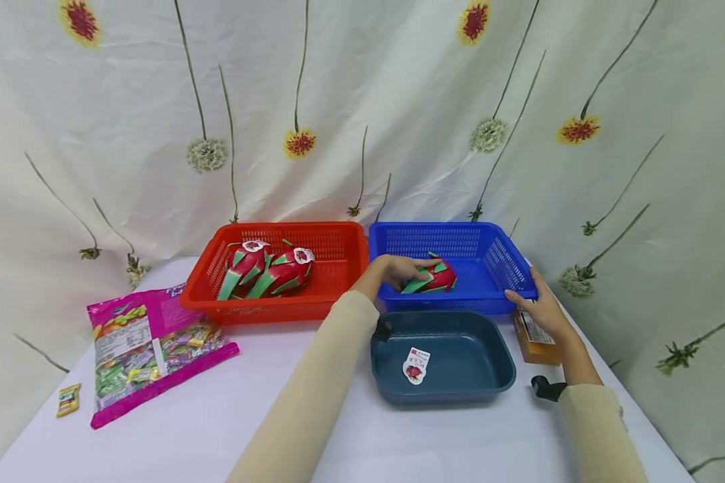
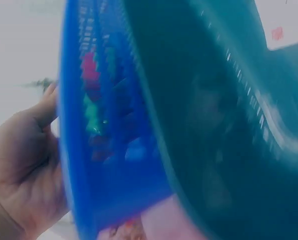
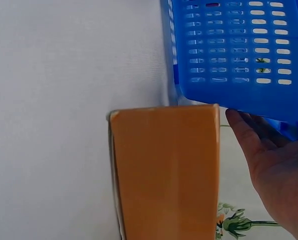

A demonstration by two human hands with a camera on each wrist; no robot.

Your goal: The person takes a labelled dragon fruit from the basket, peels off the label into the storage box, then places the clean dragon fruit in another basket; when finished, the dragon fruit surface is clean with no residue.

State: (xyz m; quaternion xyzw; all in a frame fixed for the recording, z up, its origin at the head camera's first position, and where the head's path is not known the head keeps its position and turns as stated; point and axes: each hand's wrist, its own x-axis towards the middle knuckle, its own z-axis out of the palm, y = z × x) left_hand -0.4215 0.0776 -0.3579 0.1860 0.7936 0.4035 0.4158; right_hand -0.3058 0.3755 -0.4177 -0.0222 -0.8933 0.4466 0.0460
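Note:
A red and green dragon fruit lies in the blue basket. My left hand reaches over the basket's left side and holds the fruit, fingers across its top. In the blurred left wrist view, the fruit shows only through the slotted wall. At the basket's right front corner, my right hand grips the rim; in the right wrist view its thumb lies against the wall and the other fingers are mostly hidden. Several dragon fruits, some with round stickers, lie in the red basket at left.
A dark teal tray with a sticker inside stands before the blue basket. An orange-brown box sits beside it, partly under my right arm. Farther left lie a pink candy bag and one wrapped candy. A flowered curtain hangs behind.

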